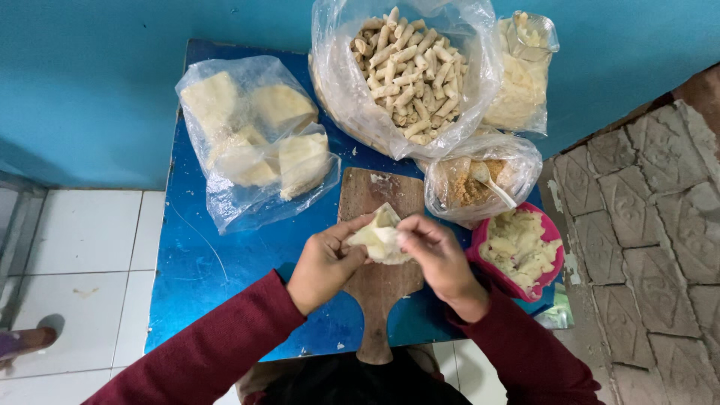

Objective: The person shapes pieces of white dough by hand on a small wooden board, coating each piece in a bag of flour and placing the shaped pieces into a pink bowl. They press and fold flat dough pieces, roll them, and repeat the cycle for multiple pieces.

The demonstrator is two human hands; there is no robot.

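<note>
Blue table, surface scuffed. On it: a wooden cutting board at centre, handle toward the person; a clear bag of pale blocks at left; a large bag of small rolls behind; a bag of brown crumbs with a spoon; a pink bowl of pale filling at right.

Soft, even daylight is seen; glare is caught on the plastic bags; edges are bent by the wide lens.
</note>
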